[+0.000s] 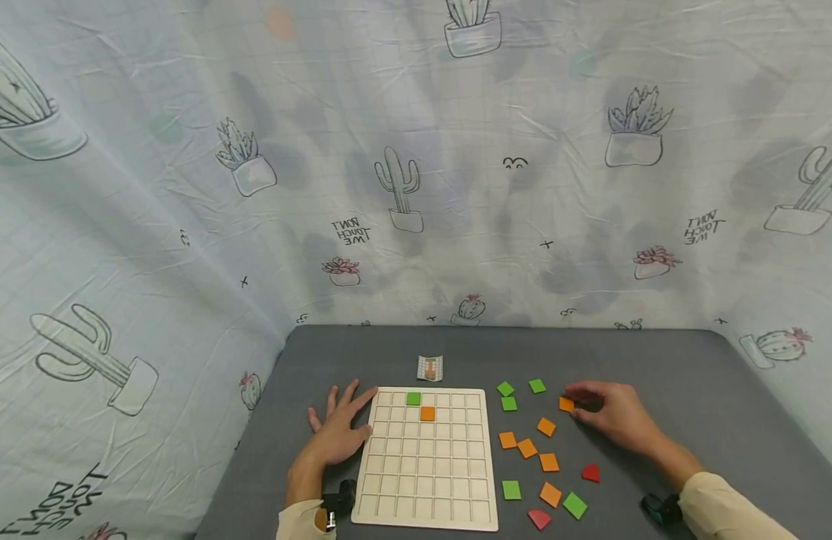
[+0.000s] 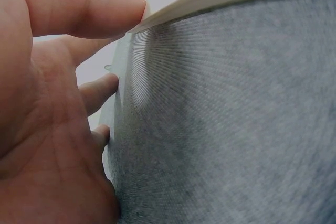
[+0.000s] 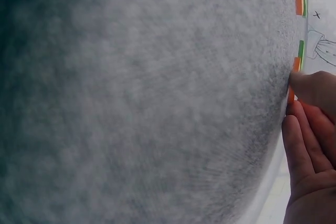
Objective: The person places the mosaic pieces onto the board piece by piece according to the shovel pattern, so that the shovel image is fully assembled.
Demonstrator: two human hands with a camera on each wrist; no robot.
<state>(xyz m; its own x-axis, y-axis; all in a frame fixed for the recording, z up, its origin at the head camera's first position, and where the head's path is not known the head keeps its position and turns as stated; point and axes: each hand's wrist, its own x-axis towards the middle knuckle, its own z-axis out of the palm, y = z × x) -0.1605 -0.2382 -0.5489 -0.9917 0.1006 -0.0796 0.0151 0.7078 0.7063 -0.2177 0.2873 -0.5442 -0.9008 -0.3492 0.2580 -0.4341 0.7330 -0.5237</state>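
Observation:
A pale wooden grid board (image 1: 425,480) lies flat on the table, with one green square tile (image 1: 413,399) and one orange tile (image 1: 427,414) in its upper cells. My left hand (image 1: 337,431) touches the board's left edge near the upper corner, its fingers spread; the left wrist view shows the thumb (image 2: 100,11) against the board's edge. To the right of the board, my right hand (image 1: 618,412) pinches an orange square tile (image 1: 566,404) between thumb and fingers, at table level. In the right wrist view that orange tile (image 3: 291,96) is partly hidden by the fingers.
Between board and right hand lie several loose orange tiles (image 1: 548,463) and green tiles (image 1: 512,490). Two red pieces (image 1: 590,473) lie nearer the front. Behind the board is a small pattern card (image 1: 430,368). A printed cloth (image 1: 483,225) hangs behind the grey table (image 1: 361,352).

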